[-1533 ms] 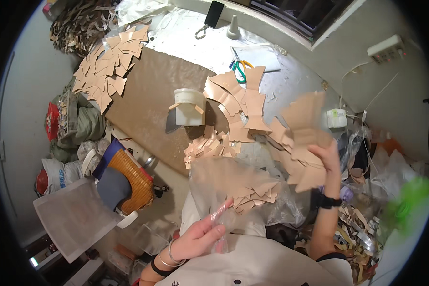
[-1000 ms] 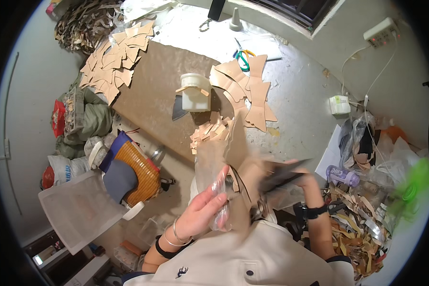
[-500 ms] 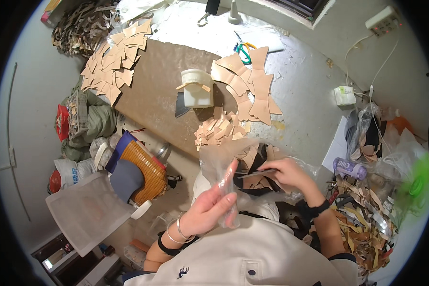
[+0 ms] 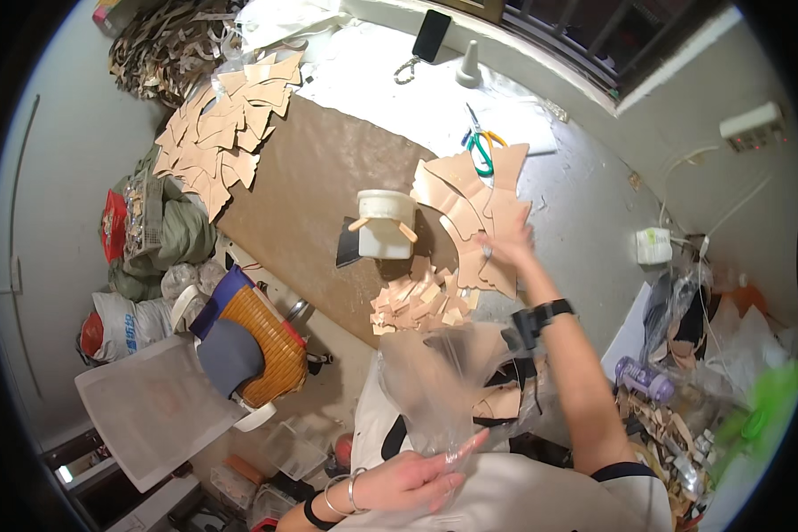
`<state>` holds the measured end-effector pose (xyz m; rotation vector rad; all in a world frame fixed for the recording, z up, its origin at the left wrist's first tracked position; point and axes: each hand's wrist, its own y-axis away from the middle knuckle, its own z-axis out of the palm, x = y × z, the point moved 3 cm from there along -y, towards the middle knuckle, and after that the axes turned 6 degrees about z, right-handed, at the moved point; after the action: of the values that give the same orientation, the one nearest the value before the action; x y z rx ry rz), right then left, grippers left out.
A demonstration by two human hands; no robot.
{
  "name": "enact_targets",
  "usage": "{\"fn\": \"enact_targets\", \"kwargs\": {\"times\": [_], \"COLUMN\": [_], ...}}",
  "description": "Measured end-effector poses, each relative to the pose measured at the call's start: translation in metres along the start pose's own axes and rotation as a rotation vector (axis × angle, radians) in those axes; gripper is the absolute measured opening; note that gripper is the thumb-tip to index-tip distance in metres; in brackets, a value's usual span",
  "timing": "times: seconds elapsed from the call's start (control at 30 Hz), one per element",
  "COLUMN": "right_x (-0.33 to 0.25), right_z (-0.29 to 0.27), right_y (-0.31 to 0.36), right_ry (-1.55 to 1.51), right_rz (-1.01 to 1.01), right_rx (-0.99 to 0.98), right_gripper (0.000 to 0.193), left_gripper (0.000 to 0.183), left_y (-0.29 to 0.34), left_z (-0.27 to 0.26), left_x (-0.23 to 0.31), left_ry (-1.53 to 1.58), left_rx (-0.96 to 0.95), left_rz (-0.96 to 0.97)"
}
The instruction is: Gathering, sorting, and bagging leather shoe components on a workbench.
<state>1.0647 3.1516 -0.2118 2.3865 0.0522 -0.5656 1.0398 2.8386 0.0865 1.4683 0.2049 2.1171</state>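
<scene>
My left hand, with bangles on its wrist, holds the edge of a clear plastic bag near my lap. Its fingers are partly extended along the film. Tan cut pieces and dark pieces show at the bag's open side. My right arm stretches over the table, and my right hand lies on a loose stack of curved tan leather pieces. Its thumb and fingers are spread over the topmost piece, somewhat blurred. Scissors with green and orange handles lie just beyond the stack.
A white container with a wooden-handled tool across it stands on the brown mat. Small tan scraps lie before it. Another tan pile is far left. A phone and grey cone stand behind.
My right hand has left the bag and moved forward to the tan stack; the dark flat piece it held is no longer in it. My left hand has lowered with the bag. The view has shifted.
</scene>
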Motion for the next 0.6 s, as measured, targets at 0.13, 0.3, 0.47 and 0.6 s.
{"fn": "enact_targets", "kwargs": {"times": [0.13,0.3,0.47,0.6], "right_x": [-0.025,-0.004,0.054,0.087], "right_z": [0.038,0.001,-0.030,-0.063], "right_y": [0.034,0.038,0.025,0.022], "right_ry": [0.488,0.440,0.572,0.478], "right_rz": [-0.011,-0.136,-0.368,-0.429], "right_rx": [0.125,0.220,0.262,0.141], "right_gripper": [0.130,0.110,0.094,0.070], "left_gripper": [0.060,0.060,0.060,0.059], "left_y": [0.006,0.013,0.008,0.012], "left_z": [-0.013,-0.034,-0.042,-0.049], "left_x": [-0.004,-0.004,-0.007,-0.006], "left_ry": [0.040,0.065,0.133,0.102], "left_rx": [0.042,0.023,-0.051,-0.048], "left_rz": [0.090,0.102,0.143,0.157]}}
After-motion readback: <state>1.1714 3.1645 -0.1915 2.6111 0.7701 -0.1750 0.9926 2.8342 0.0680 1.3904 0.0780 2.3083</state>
